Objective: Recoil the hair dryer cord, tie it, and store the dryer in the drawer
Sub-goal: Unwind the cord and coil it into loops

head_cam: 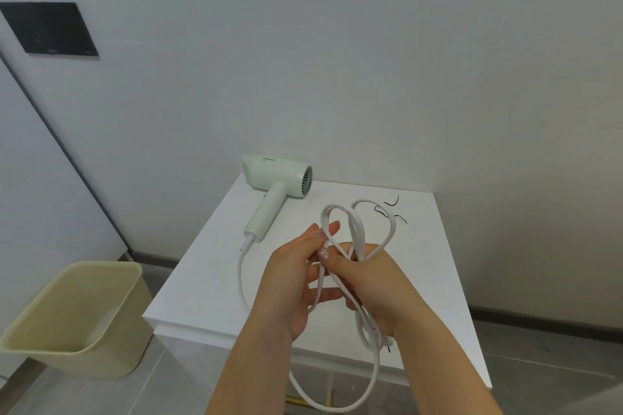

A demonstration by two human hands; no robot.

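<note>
A pale green hair dryer (pixel 277 180) lies on its side at the back left of a white cabinet top (pixel 209 266). Its white cord (pixel 357 229) runs off the handle, down past the front edge, and back up into loops held above the top. My right hand (pixel 374 283) grips the bundle of loops, thumb across the strands. My left hand (pixel 296 276) touches a strand at the left of the bundle, fingers mostly straight. A thin black twist tie (pixel 391 207) lies on the top behind the loops.
A beige waste bin (pixel 77 317) stands on the grey floor to the left of the cabinet. A white wall rises right behind the cabinet, with a black panel (pixel 50 27) at upper left. A gold drawer handle (pixel 303 399) shows below the cabinet's front edge.
</note>
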